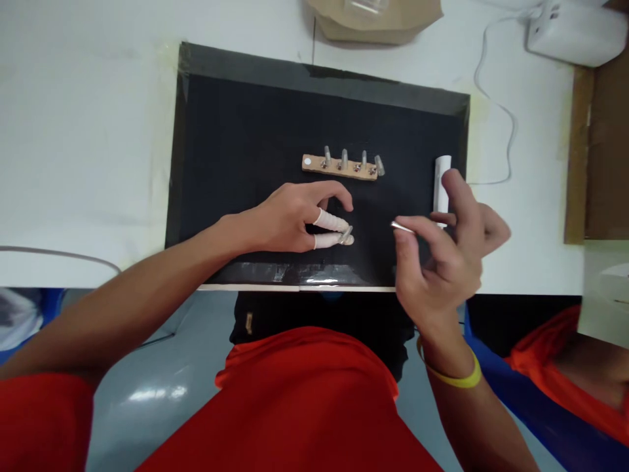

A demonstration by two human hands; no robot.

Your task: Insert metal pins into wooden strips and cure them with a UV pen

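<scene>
My left hand (299,219) rests on a black mat (246,144), two fingers in white finger cots pinching a small metal part (346,236). My right hand (447,252) hovers to the right of it, thumb and fingers pinched on a thin metal tool like tweezers (401,227) whose tip points left toward the part. Behind both hands a small wooden strip (339,168) lies on the mat with several metal pieces standing in it. A white tube-like object (441,180) lies just behind my right fingers.
The mat lies on a white table (88,131). A white device (574,29) with a cable sits at the back right, a cardboard box (378,19) at the back centre. Another person in red (580,373) is at the right edge.
</scene>
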